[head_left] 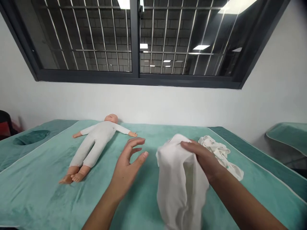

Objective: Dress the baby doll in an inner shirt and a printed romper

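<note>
My right hand (203, 156) grips a white cloth garment (172, 185) near its top, and the fabric hangs down in folds toward the bottom edge. Some of the right fingers are hidden inside or behind the cloth. To the left of the garment, my left hand (130, 163) is in the air, thumb and fingers apart, holding nothing. A baby doll (100, 137) with a white cloth body lies on its back at the left, arms spread, bare feet toward me. Behind my right hand lies a crumpled white patterned cloth (217, 150).
Green fabric covers the massage bed (59, 204), which has a face hole (32, 138) at its left end. A white wall (168, 103) rises behind it, below a dark-framed window (139, 76) with metal bars. Another green-covered surface (289, 134) stands at the right.
</note>
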Motion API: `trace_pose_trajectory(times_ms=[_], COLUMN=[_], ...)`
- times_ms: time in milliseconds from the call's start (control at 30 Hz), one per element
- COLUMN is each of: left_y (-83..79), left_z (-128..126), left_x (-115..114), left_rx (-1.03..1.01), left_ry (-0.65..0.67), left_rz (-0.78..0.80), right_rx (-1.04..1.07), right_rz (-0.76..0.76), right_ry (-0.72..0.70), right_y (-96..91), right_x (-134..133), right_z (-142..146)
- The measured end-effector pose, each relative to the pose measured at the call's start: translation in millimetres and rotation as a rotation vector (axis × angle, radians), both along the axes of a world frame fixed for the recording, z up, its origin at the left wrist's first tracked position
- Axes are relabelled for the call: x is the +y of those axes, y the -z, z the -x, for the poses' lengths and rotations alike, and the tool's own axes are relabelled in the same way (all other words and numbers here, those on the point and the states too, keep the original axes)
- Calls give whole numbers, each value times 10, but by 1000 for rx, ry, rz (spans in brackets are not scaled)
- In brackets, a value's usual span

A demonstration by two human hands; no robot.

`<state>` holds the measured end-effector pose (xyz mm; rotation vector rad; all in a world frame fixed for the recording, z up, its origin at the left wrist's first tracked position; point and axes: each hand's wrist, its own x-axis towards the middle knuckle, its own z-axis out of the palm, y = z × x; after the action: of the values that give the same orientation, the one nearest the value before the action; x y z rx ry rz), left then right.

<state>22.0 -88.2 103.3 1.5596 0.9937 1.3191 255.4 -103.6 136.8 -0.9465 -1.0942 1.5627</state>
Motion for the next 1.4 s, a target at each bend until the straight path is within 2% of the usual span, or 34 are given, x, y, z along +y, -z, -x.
trace_pose_trajectory(times_ms=[67, 167, 233, 267, 333, 400, 467, 567, 667, 733, 767, 833, 900, 1033, 1067, 1133, 1200, 1333, 1400], left_y=[-61, -112, -118, -118, -129, -158, -202, -267, -313, -335, -345, -364, -383, -425, -430, -424, -394, -321, -309], left_z=[-37, -86, -106, -108, -91, -56, -17, 19, 24, 15, 6, -21, -58, -109, -103, -58, 24, 233, 325], left_x=[-7, 16, 53, 72, 100, 104, 88, 42, -5, -32, -45, -72, -107, -187, -199, -201, -171, -77, -54], left_rx=[62, 127, 167, 201, 286, 386, 484, 604, 720, 781, 801, 816, 774, 625, 625, 684, 789, 914, 900], left_ry=[186, 568, 728, 757, 675, 465, 237, -36, -365, -530, -559, -506, -372, -106, -44, 38, -13, -399, -517], left_rz=[5, 89, 148, 182, 209, 116, -93, -569, -982, -1068, -1054, -937, -739, -258, -165, -80, -109, -222, -218], right_rx=[-165, -444, -639, -740, -951, -1191, -1433, -1675, -1725, -1675, -1636, -1544, -1432, -1223, -1197, -1200, -1275, -1479, -1522], right_rz=[-57, -258, -385, -431, -489, -516, -537, -654, -867, -983, -1019, -1057, -1035, -791, -741, -696, -687, -654, -622], right_ry=[-234, -544, -663, -676, -588, -391, -162, 154, 411, 523, 561, 574, 458, 81, 59, 134, 261, 423, 480], right_y=[-22, -132, -242, -296, -378, -403, -369, -273, -216, -217, -225, -239, -239, -172, -145, -81, -13, 107, 140], right_x=[10, 22, 0, -22, -77, -128, -160, -188, -235, -277, -300, -346, -394, -458, -455, -422, -368, -274, -256], right_z=[19, 65, 76, 69, 26, -39, -102, -158, -178, -184, -182, -157, -94, 41, 43, -12, -123, -359, -455])
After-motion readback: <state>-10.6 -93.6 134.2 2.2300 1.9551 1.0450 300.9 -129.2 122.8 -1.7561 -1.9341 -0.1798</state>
